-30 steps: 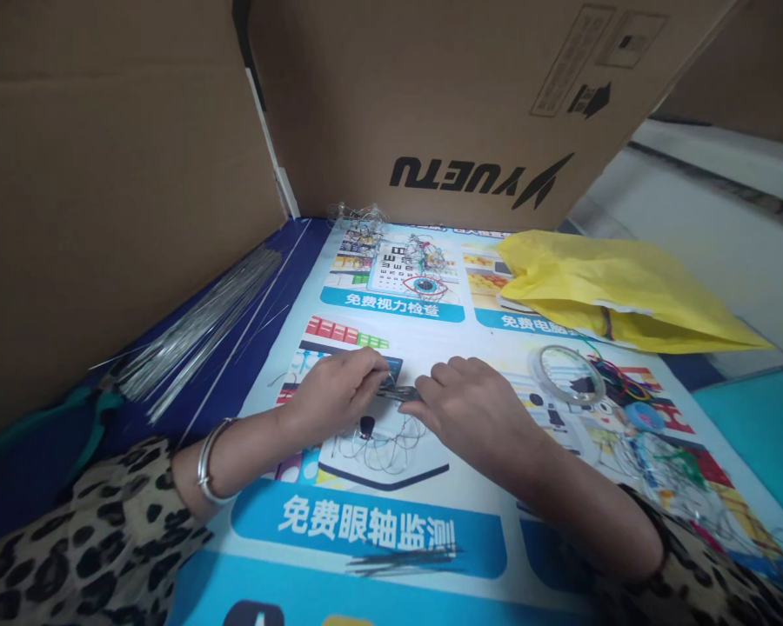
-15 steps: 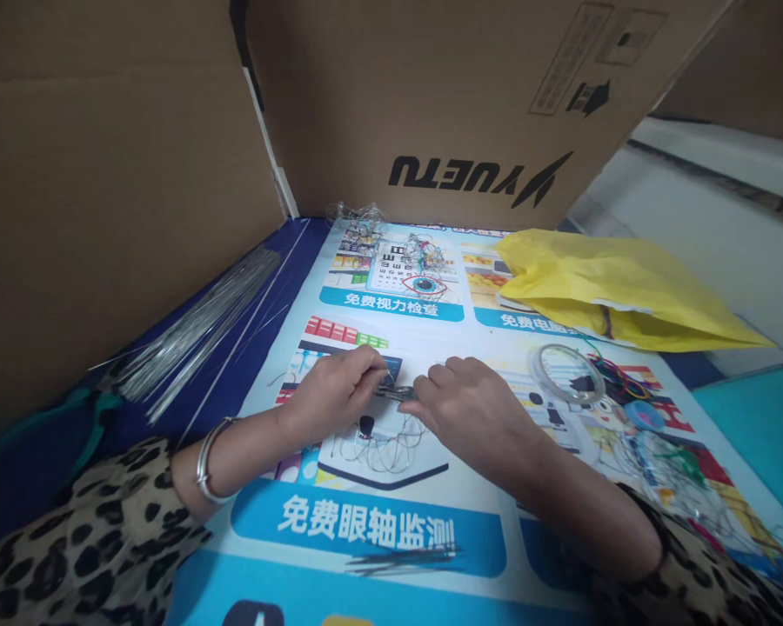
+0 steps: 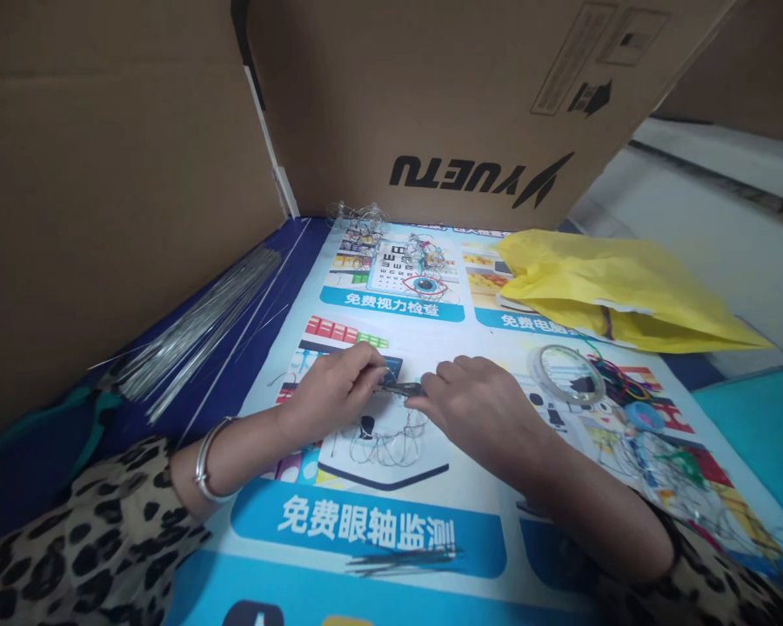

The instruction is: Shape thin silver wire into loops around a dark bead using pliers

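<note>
My left hand (image 3: 336, 391) and my right hand (image 3: 479, 409) meet over a printed poster (image 3: 391, 522) on the table. Between their fingertips sits a small dark metal tool (image 3: 403, 389), pinched from both sides. Under it lies a tangle of thin wire loops (image 3: 384, 443) with a small black bead (image 3: 366, 426). A silver bangle (image 3: 207, 461) circles my left wrist. Both sleeves are leopard print.
A bundle of straight silver wires (image 3: 196, 326) lies at the left, with teal-handled pliers (image 3: 84, 417) beside it. A yellow plastic bag (image 3: 619, 291), a tape roll (image 3: 565, 374), coloured wires (image 3: 665, 461) and cardboard walls (image 3: 431, 104) surround the spot. Short dark wires (image 3: 404, 556) lie near me.
My right hand has shifted slightly up and left, closer to my left hand. The wire loops under it now show more.
</note>
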Motion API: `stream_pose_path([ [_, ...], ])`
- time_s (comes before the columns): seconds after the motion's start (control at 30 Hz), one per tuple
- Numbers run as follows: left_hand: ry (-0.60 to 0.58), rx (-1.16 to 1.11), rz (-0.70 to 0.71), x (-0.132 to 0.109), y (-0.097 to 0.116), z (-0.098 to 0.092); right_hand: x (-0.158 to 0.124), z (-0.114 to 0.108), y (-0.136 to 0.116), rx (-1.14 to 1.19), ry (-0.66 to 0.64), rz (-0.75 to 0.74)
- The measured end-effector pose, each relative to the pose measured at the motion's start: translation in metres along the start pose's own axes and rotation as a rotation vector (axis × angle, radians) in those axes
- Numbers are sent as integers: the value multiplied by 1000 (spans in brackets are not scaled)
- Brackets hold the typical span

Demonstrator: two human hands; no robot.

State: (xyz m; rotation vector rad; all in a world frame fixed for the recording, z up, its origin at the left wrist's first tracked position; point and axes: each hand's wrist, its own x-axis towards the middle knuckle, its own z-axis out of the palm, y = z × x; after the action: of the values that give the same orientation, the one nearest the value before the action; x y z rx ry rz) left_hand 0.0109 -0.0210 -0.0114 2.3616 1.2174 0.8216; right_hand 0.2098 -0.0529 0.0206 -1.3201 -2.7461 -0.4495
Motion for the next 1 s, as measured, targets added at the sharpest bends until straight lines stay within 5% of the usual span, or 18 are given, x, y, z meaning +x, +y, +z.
stream_pose_path([
  [0.23, -44, -176, 47, 4, -3, -2, -1, -3, 5, 14, -42, 34],
  [0.47, -28, -334, -55, 6, -2, -4, 0, -6, 9, 16, -52, 65],
  [1.0, -13, -323, -130, 5, 1, -5, -3, -5, -2, -4, 6, 60],
])
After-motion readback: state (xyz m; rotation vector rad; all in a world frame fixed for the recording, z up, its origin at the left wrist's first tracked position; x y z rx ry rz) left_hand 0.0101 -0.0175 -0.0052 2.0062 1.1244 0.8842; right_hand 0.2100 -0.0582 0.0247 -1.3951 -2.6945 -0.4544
